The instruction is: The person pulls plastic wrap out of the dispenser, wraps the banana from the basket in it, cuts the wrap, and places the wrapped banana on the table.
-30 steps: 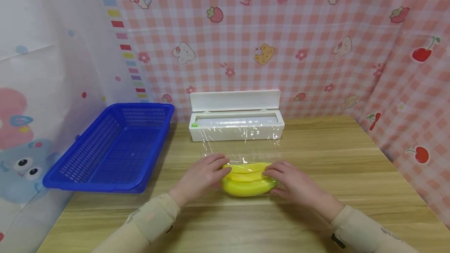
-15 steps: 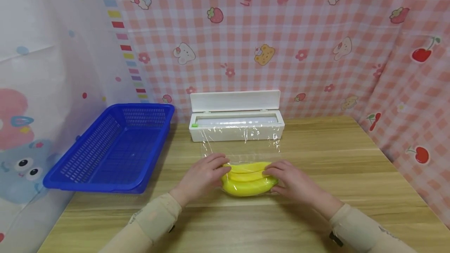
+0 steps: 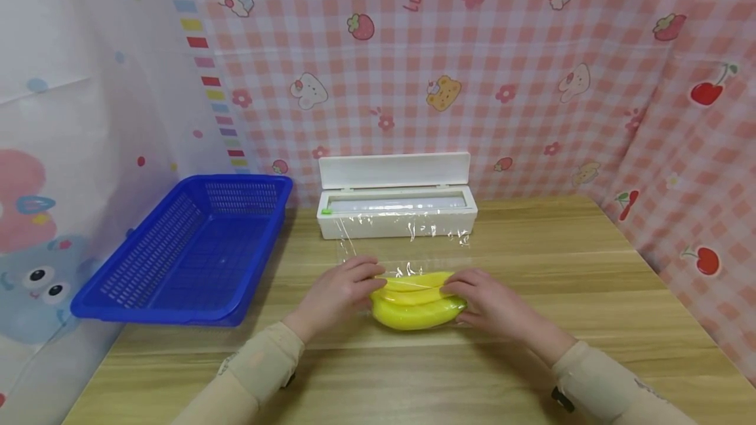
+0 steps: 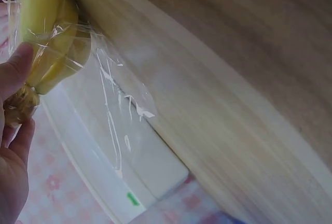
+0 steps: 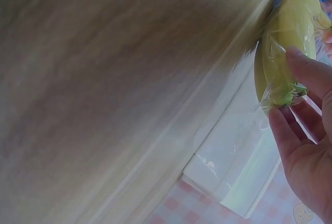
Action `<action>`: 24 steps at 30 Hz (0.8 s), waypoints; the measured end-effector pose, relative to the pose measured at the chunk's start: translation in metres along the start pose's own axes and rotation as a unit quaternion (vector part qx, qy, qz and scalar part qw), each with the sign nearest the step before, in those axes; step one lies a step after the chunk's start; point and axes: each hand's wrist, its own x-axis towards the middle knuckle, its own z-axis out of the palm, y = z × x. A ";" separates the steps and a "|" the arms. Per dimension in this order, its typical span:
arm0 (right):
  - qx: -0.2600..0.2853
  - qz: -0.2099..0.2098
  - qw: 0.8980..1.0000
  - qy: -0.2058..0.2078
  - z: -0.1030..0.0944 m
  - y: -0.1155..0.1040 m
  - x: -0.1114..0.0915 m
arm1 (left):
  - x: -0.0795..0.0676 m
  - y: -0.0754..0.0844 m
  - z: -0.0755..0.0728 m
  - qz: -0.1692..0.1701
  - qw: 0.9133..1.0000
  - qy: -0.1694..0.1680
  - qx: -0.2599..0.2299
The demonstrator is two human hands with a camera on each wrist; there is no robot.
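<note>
A bunch of yellow bananas (image 3: 416, 313) lies across the wooden table, with clear cling film (image 3: 407, 254) stretched over it. The film runs back to an open white dispenser box (image 3: 396, 225), where a roll shows in the slot. My left hand (image 3: 342, 290) grips the left end; in the left wrist view its thumb presses the film on the bananas (image 4: 39, 6) and its fingers sit by the brownish stem end (image 4: 22, 105). My right hand (image 3: 496, 300) holds the greenish tips (image 5: 284, 97) at the other end, thumb on top and fingers below.
A blue plastic basket (image 3: 254, 281) stands at the table's left. The box's raised lid (image 3: 396, 170) leans back near a pink checked cloth (image 3: 390, 58) hung behind. A small green slider (image 3: 327, 211) sits at the left of the box's front edge.
Both hands and the bananas stay nearly in place. Glints on the film between the bananas and the box shift slightly.
</note>
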 end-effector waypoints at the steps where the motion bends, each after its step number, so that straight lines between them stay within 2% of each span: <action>1: -0.002 -0.002 1.000 -0.001 0.000 0.000 0.000 | 0.000 0.000 0.000 0.003 1.000 -0.002 0.006; 7: -0.006 -0.009 1.000 0.002 0.001 0.001 0.000 | 0.001 0.000 -0.001 0.016 0.999 -0.009 0.042; 14: -0.004 -0.002 1.000 0.003 0.001 0.001 -0.001 | 0.000 -0.003 0.003 0.028 0.998 0.006 0.057; 19: 0.006 0.001 1.000 0.000 0.001 0.005 -0.001 | 0.000 -0.004 0.004 0.025 0.999 0.005 0.043; 24: 0.033 -0.006 0.999 0.002 0.000 0.010 0.000 | 0.002 -0.009 0.004 0.018 1.000 0.013 -0.002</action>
